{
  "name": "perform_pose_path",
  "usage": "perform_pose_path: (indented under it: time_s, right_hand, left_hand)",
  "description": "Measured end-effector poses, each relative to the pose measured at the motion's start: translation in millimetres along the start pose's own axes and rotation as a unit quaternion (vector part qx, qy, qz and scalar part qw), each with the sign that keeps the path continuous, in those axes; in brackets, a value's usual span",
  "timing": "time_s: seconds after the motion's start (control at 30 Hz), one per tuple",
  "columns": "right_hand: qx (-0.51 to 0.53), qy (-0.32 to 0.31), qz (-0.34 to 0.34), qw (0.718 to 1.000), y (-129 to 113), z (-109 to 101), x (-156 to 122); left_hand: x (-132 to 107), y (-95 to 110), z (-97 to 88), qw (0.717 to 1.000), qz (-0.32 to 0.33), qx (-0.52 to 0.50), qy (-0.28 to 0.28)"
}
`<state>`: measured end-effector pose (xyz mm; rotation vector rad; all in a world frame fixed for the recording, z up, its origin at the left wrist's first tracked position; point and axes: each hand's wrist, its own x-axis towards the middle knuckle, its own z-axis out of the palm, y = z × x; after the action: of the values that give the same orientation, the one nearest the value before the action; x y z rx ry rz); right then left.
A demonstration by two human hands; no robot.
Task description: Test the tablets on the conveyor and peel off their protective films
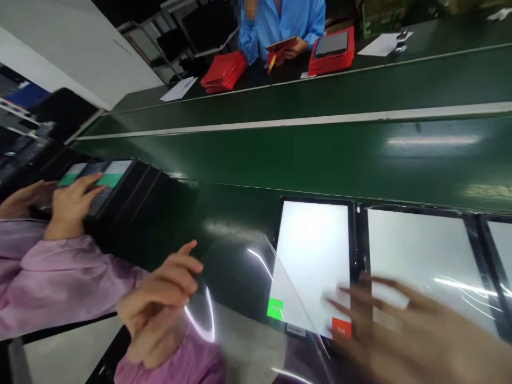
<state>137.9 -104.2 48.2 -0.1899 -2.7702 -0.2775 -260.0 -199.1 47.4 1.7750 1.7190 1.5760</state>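
Observation:
A tablet (312, 250) with a lit white screen lies on the green belt in front of me, showing a green square (275, 309) and a red square (341, 328) at its near edge. A clear film (248, 298) with bright glints hangs between my hands and over the tablet's near left corner. My left hand (160, 304), in a pink sleeve, is curled with fingers pinched at the film's left edge. My right hand (416, 336) is blurred, fingers spread, hovering over the tablet's near right corner. Two more lit tablets (420, 256) lie to the right.
At the left, a co-worker's hands (70, 205) in pink sleeves touch a screen in a row of dark tablets (132, 186). Across the green conveyor (320, 154), a person in a blue coat (280, 26) handles red cases (332, 50). Papers (382, 44) lie there too.

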Motion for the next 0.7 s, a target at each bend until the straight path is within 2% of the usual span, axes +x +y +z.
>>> perform_pose_path:
  time_s: [0.07,0.13,0.23,0.33,0.4,0.47,0.57,0.63,0.7]
  right_hand:
    - [0.014,0.0,-0.06,0.998,-31,0,14]
    - [0.014,-0.014,-0.081,0.997,-48,1,24]
    - [0.064,-0.019,-0.076,0.995,-51,-2,32]
    - [0.099,-0.001,-0.046,0.994,-40,-3,39]
    - [0.113,0.014,-0.017,0.993,-28,1,45]
    - [0.185,0.008,0.044,0.982,-7,9,52]
    - [0.316,-0.009,0.19,0.93,42,21,63]
    - [0.324,0.012,0.273,0.906,80,22,69]
    - [0.319,0.054,0.362,0.874,113,15,74]
  left_hand:
    - [33,5,22.7,0.998,0.028,-0.059,0.019]
    - [62,9,48.5,0.994,0.036,-0.103,-0.009]
    - [86,5,87.7,0.984,0.009,-0.155,-0.09]
    - [91,-6,121.7,0.972,-0.036,-0.125,-0.197]
    - [88,-17,139.1,0.96,-0.053,-0.087,-0.259]
    - [83,-31,152.2,0.95,-0.088,-0.11,-0.278]
    - [70,-50,167.3,0.93,-0.18,-0.248,-0.203]
    - [59,-58,176.2,0.918,-0.216,-0.294,-0.153]
    - [48,-61,184.0,0.918,-0.223,-0.297,-0.14]
